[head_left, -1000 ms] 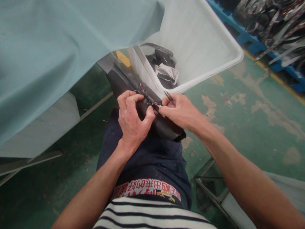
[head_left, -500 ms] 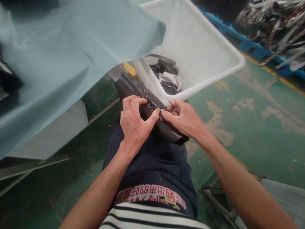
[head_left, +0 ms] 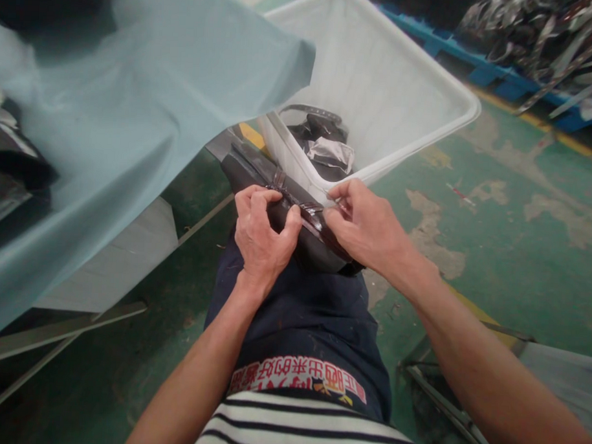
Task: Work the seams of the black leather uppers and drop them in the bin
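Across my lap lies a long black leather-like piece point(head_left: 249, 168), its near end hanging over my knees. Along its top runs a dark, shiny strip point(head_left: 309, 211) with small loops. My left hand point(head_left: 264, 237) presses its curled fingers and thumb on this strip, holding it against the black piece. Just to the right, my right hand point(head_left: 366, 224) is closed, thumb and forefinger pinched close to the strip. Something thin shows at its fingers, too small to name.
A white plastic bin point(head_left: 392, 89) stands just ahead, with dark scraps point(head_left: 323, 135) inside. Light blue sheeting point(head_left: 149, 100) drapes over at the left. A blue pallet point(head_left: 490, 67) bears piled straps at the back right. A metal-framed stool or stand point(head_left: 445, 402) is at lower right.
My right hand has shifted slightly right and up, away from my left thumb, baring more of the shiny strip between them. My left hand stays almost in place.
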A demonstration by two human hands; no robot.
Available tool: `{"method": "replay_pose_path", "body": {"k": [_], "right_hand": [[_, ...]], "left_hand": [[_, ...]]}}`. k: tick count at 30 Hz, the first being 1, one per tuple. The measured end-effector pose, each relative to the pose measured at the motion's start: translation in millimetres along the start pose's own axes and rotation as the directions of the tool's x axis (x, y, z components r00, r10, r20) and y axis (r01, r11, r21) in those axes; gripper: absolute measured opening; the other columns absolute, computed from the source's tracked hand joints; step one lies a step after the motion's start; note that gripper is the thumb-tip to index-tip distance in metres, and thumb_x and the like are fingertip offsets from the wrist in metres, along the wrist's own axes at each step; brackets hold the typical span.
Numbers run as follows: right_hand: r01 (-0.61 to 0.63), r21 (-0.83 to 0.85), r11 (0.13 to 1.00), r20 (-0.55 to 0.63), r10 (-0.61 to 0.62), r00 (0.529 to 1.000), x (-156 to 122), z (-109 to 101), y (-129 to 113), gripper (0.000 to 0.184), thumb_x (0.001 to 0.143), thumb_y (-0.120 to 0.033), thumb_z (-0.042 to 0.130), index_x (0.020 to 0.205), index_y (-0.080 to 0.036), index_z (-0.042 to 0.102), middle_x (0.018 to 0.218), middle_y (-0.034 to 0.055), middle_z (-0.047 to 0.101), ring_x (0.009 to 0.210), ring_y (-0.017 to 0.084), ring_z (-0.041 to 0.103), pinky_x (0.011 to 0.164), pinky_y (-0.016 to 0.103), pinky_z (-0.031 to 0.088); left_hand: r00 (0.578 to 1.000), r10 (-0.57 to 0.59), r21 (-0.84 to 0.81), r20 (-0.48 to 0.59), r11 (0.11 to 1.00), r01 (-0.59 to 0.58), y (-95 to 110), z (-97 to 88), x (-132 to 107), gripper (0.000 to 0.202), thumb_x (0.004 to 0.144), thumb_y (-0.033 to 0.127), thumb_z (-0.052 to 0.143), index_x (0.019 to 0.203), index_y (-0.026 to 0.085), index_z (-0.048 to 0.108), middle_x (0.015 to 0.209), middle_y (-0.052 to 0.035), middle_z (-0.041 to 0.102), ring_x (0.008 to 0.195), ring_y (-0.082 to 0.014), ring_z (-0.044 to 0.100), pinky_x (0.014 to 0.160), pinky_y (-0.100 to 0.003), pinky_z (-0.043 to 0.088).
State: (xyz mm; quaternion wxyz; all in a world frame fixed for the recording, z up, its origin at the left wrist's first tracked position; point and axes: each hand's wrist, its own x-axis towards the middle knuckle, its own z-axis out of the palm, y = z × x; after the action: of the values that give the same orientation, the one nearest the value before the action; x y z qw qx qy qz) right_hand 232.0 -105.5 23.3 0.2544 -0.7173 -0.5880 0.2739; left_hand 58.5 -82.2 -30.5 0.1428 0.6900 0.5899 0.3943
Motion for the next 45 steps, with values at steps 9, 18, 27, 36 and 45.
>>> {"method": "replay_pose_path", "body": {"k": [9, 18, 27, 36, 45], "right_hand": [[0.076, -0.156, 0.985, 0.116, -0.058, 0.992, -15, -5, -22, 0.023, 0.103, -0.036, 0.049, 0.107, -0.023, 0.067, 0.081, 0.0046, 0.072, 0.071, 0.023, 0.06, 0.067, 0.032, 0.032], [0.077, -0.373, 0.925, 0.149, -0.022, 0.989, -13, 2, -34, 0.024, 0.103, -0.031, 0.051, 0.113, -0.021, 0.07, 0.091, 0.0105, 0.079, 0.079, 0.028, 0.069, 0.065, 0.033, 0.03], [0.074, -0.369, 0.926, 0.098, -0.041, 0.994, -9, 9, -30, 0.019, 0.103, -0.032, 0.052, 0.109, -0.022, 0.068, 0.092, 0.0103, 0.08, 0.083, 0.029, 0.071, 0.067, 0.034, 0.033], [0.07, -0.369, 0.927, 0.144, -0.018, 0.989, -8, 3, -34, 0.016, 0.103, -0.031, 0.052, 0.104, -0.023, 0.066, 0.09, 0.0103, 0.079, 0.082, 0.029, 0.07, 0.066, 0.033, 0.032], [0.114, -0.388, 0.915, 0.093, -0.084, 0.992, -6, 11, -31, 0.02, 0.103, -0.033, 0.05, 0.106, -0.023, 0.067, 0.089, 0.0099, 0.079, 0.079, 0.028, 0.069, 0.066, 0.034, 0.033]], "left_hand": [[0.999, -0.033, -0.012, 0.043, 0.999, 0.034, 3, -1.8, -3, 0.037, 0.08, 0.029, 0.073, 0.113, 0.024, 0.057, 0.129, -0.0099, 0.06, 0.125, -0.0291, 0.063, 0.11, -0.047, 0.053], [1.0, 0.004, -0.048, 0.026, 0.999, -0.003, -5, 3.5, -7, 0.033, 0.087, 0.03, 0.067, 0.118, 0.022, 0.058, 0.131, -0.0127, 0.061, 0.126, -0.0302, 0.062, 0.109, -0.046, 0.053], [1.0, 0.023, -0.053, 0.018, 0.998, -0.022, -8, 3.9, -9, 0.042, 0.083, 0.035, 0.076, 0.12, 0.023, 0.058, 0.133, -0.0127, 0.061, 0.128, -0.0303, 0.063, 0.107, -0.045, 0.053], [1.0, 0.021, -0.082, 0.002, 0.996, -0.02, -7, 6.7, -10, 0.039, 0.085, 0.03, 0.07, 0.12, 0.022, 0.057, 0.134, -0.0136, 0.059, 0.127, -0.03, 0.063, 0.106, -0.044, 0.053], [1.0, -0.001, -0.064, 0.008, 0.998, 0.002, -5, 6.4, -10, 0.039, 0.084, 0.028, 0.073, 0.119, 0.024, 0.058, 0.133, -0.012, 0.062, 0.124, -0.0279, 0.066, 0.103, -0.043, 0.056]]}}
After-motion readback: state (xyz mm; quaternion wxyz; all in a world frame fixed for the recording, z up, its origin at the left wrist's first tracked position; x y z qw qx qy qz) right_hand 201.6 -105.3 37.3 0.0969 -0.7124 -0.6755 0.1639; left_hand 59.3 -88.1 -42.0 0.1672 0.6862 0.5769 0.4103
